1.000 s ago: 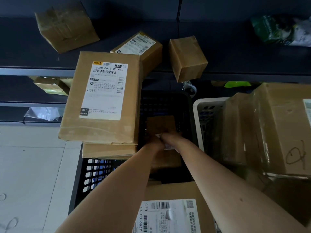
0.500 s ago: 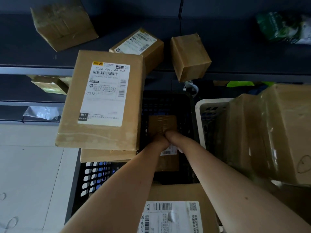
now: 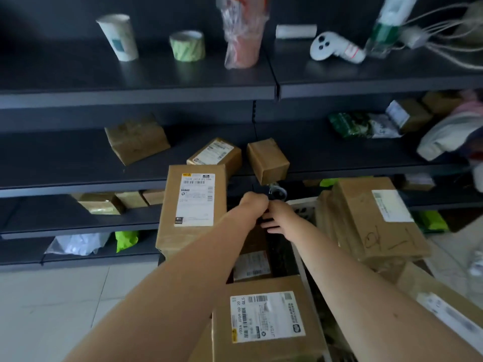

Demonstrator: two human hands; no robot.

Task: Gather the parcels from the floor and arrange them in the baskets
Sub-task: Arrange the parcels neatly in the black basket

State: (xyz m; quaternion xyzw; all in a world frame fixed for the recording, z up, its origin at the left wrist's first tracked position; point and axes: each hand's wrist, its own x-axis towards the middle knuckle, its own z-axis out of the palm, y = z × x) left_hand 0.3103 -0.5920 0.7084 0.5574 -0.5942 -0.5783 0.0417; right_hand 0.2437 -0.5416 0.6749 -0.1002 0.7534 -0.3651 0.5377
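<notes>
Floor (image 3: 52,309) at left: no parcel on the visible tiles. Tall labelled parcel (image 3: 193,205) stands at the black basket (image 3: 281,253)'s left side; smaller parcel (image 3: 252,265) lies low inside. Left hand (image 3: 254,206) clenched on the far rim. Right hand (image 3: 283,218) touching it; fingers (image 3: 269,222) on the rim, grasp unclear. White basket (image 3: 303,210) heaped with big parcels (image 3: 373,223). Gathering looks nearly done; tidying left.

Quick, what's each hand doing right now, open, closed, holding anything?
Left hand: closed, fingers curled on the far rim of the black basket.
Right hand: touching the same rim; open or gripping cannot be told.
</notes>
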